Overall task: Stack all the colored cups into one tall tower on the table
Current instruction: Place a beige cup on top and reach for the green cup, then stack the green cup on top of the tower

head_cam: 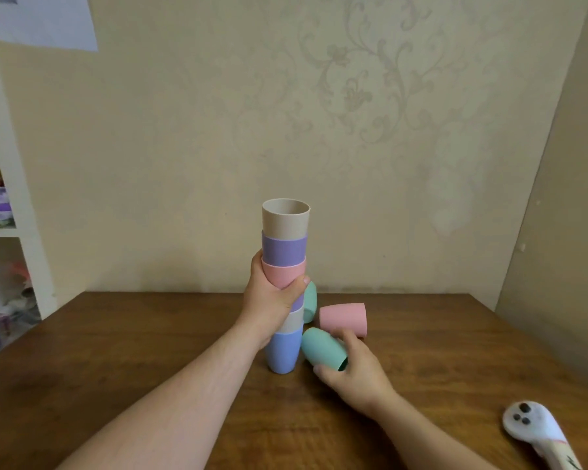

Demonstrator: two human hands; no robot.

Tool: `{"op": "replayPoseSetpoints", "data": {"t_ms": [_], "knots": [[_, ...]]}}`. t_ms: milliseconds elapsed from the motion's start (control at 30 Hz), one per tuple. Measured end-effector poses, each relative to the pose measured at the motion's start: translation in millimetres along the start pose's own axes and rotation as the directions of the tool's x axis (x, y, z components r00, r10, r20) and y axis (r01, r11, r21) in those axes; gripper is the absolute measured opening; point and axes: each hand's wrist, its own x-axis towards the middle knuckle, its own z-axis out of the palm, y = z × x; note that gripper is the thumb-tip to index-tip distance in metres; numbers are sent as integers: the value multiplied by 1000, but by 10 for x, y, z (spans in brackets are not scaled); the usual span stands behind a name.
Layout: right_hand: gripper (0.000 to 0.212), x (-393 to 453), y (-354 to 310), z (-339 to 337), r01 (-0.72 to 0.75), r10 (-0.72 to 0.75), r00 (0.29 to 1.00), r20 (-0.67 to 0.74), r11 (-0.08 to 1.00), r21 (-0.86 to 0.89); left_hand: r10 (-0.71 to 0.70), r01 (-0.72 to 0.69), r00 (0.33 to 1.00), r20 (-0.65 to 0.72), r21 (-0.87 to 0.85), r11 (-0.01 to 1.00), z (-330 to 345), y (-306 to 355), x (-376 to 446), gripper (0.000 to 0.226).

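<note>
Your left hand (272, 296) has its fingers (297, 286) wrapped tight around the middle of the tower (284, 286), thumb across the lower pink cup. Your right hand (350, 368) has its fingers curled around the mouth end of a green cup (321, 347) that lies on its side, its closed end pointing at the foot of the tower and just beside it.

The tower stands upright on the desk (116, 351), six cups nested: blue at the bottom, then beige, purple, pink, purple, and beige on top with its mouth open upward. Your hand hides most of the third cup.

Three cups are outside the tower. Besides the one in your right hand, a pink cup (343, 318) lies on its side just beyond your right knuckles, and a second green cup (309, 301) shows partly behind the tower, toward the far edge.

The desk's far edge meets the wall close behind the cups. The left half of the desk is bare wood, and so is the near middle between your forearms. At the near right corner lies a white object with dark dots (530, 425).
</note>
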Motion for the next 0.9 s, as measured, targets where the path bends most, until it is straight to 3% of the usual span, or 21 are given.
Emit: {"op": "replayPoseSetpoints", "data": {"t_ms": [67,200,400,533,700,800,900], "knots": [[68,-62,37,34,-14,17,1000,-22,993,118,-1,1,1000,2,0,1000,0,3,-2,73],[79,-51,11,-54,-75,71,997,43,992,100,-6,6,1000,-6,-1,1000,0,28,-24,72],[64,93,43,-381,-137,138,986,98,990,-14,-7,7,1000,-1,0,1000,15,46,-58,76],[61,224,-13,-658,-99,111,989,96,988,-122,-1,1,1000,4,-3,1000,77,77,-151,74],[97,270,-100,-822,-42,85,986,146,961,-274,-12,12,1000,15,-47,999,206,73,-275,70],[101,221,-52,-764,-77,98,989,115,983,-169,-22,23,1000,13,-63,998,264,57,-307,70],[95,130,117,-580,-109,106,994,41,991,80,-18,18,1000,10,-60,998,288,55,-326,71]]}}
